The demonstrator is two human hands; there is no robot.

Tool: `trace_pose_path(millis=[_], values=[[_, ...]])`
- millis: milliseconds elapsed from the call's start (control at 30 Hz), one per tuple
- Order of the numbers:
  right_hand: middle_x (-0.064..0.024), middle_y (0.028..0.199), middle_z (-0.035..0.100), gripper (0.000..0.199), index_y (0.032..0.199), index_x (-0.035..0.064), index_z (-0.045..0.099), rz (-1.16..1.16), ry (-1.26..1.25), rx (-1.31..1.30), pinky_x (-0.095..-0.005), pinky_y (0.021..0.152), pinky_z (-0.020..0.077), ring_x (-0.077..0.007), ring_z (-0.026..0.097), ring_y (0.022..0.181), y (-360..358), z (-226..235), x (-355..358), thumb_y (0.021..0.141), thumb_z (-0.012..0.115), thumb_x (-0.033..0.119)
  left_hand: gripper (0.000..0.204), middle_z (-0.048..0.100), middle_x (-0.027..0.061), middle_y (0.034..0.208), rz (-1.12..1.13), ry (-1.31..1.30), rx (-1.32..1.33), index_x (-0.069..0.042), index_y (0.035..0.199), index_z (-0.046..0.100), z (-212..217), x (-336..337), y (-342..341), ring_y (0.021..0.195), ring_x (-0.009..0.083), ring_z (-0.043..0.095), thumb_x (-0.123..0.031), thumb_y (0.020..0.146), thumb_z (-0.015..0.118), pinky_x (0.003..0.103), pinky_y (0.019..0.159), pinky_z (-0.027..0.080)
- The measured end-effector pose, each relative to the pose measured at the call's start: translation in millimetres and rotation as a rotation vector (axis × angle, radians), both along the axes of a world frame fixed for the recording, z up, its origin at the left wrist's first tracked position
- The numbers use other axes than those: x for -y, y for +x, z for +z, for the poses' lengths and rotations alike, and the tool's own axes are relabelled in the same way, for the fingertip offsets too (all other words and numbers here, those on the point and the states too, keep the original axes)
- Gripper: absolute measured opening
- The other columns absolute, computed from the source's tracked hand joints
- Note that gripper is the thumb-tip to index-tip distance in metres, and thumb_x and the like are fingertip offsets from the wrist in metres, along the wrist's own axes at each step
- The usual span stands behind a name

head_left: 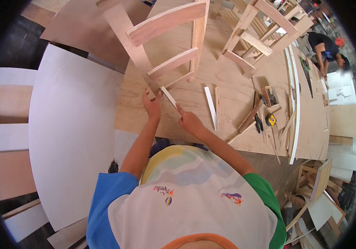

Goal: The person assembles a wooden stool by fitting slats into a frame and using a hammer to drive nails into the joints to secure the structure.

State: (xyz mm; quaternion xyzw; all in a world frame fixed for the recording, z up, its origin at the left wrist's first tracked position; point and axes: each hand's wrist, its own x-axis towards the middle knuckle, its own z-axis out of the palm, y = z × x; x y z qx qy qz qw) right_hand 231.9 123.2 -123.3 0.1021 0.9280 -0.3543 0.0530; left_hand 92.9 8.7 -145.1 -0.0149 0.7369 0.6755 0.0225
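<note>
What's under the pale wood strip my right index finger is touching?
The plywood tabletop shows on both sides of the pale strip. The strip and your right hand at its near end cover what's directly beneath, so I can't tell whether anything lies there.

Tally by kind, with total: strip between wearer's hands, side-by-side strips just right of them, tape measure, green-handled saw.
Strip between left hand and right hand: 1
Side-by-side strips: 2
Tape measure: 1
Green-handled saw: 1
Total: 5
</note>
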Motion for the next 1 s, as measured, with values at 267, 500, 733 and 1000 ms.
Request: trace_pose_path(millis=[267,500,733,1000], values=[[-0.0284,0.067,0.058,0.075,0.144,0.0034,0.021,0.035,-0.010,-0.050,-0.0510,0.063,0.0470,-0.0433,0.058,0.061,0.5,-0.8,-0.4,0.076,0.051,0.007,0.047,0.059,0.0097,0.100,0.040,0.124,0.197,-0.001,0.119,0.047,-24.6,-13.5,-4.3,0.077,0.0159,0.062,-0.012,0.080,0.070,0.028,0.059,0.052],[-0.0287,0.068,0.059,0.078,0.146,0.0077,0.016,0.039,-0.011,-0.047,-0.0542,0.062,0.0467,-0.0436,0.059,0.061,3.6,-6.8,0.6,0.078,0.053,0.009,0.053,0.059,0.0103,0.093,-0.098,0.347,0.433,-0.005,0.122,0.038,2.1,-17.4,-3.9,0.070,0.0224,0.063,-0.017,0.081,0.070,0.034,0.060,0.055],[-0.0287,0.073,0.059,0.078,0.146,0.0070,0.016,-0.007,-0.040,-0.143,-0.0513,0.063,0.0475,-0.0421,0.059,0.066,5.8,-40.5,-0.2,0.077,0.052,0.008,0.038,0.063,0.0089,0.086,-0.167,-0.138,0.317,-0.005,0.105,0.057,-23.9,-14.1,-27.2,0.077,0.0201,0.064,-0.033,0.082,0.068,0.032,0.065,0.051],[-0.0267,0.072,0.058,0.077,0.147,0.0100,0.015,-0.003,-0.134,0.002,-0.0500,0.063,0.0474,-0.0407,0.059,0.067,11.6,2.3,-10.9,0.079,0.050,0.011,0.029,0.063,0.0111,0.101,-0.330,0.184,-0.112,0.002,0.103,0.060,-6.6,-6.0,-37.6,0.095,0.0200,0.057,-0.020,0.084,0.067,0.036,0.084,0.044]])
